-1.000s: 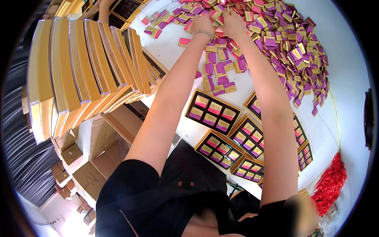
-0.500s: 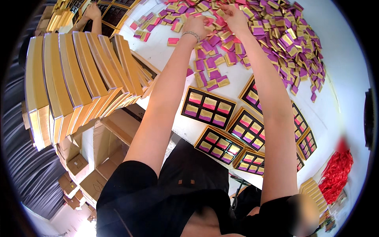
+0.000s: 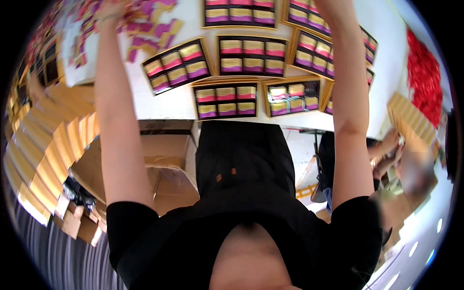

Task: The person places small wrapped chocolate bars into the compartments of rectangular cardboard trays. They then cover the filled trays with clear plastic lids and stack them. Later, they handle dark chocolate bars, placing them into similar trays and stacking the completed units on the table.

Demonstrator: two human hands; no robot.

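My left hand point(image 3: 114, 7) is at the upper left, blurred and partly cut off by the frame's top edge. It is over or beside loose flat gold pieces with pink or purple bands point(image 3: 146, 28); its fingers cannot be made out. My right hand point(image 3: 335, 7) reaches past the top edge beside a black, gold-rimmed box point(image 3: 316, 52), with its fingertips out of sight. Several such boxes lie on the white table, each divided into small compartments holding the banded pieces. One near box point(image 3: 292, 98) shows a dark compartment at its upper right.
Tall gold box parts point(image 3: 48, 145) stand stacked at the left. Open cardboard cartons point(image 3: 169, 150) sit below the table edge. Red shredded strips point(image 3: 424, 79) lie at the far right, near another gold stack point(image 3: 411, 116). Another person's hands point(image 3: 389, 145) work at the right.
The view has swung right and down toward my body. My hands, close together over the loose pieces before, are now wide apart, the right one near the boxes.
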